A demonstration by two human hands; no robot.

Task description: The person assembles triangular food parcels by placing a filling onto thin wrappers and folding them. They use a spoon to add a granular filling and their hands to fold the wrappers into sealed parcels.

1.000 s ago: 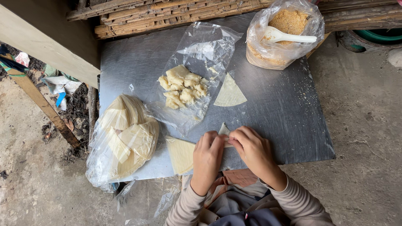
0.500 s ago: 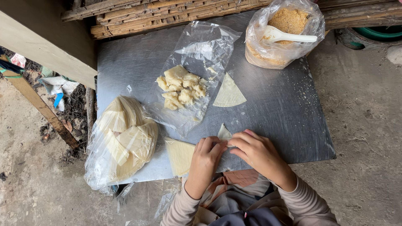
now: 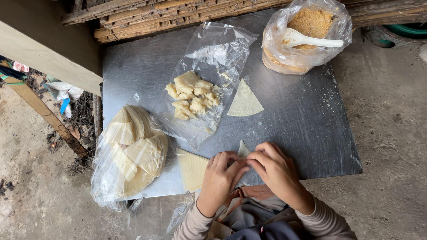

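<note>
Peeking above both hands, the pastry wrapper sits pinched.

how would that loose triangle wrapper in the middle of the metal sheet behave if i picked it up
The triangle wrapper looks thin and lies flat, so it would probably flop and feel very light. Its edges sit flush on the metal sheet, so lifting one may take a fingernail. It may tear easily.

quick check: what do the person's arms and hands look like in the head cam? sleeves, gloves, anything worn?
Both hands are bare: no gloves, and no rings or watch visible. The left hand and right hand each come out of a long, close-fitting ribbed sleeve in a beige-taupe colour, ending at the wrist. The left sleeve and right sleeve match.
</note>
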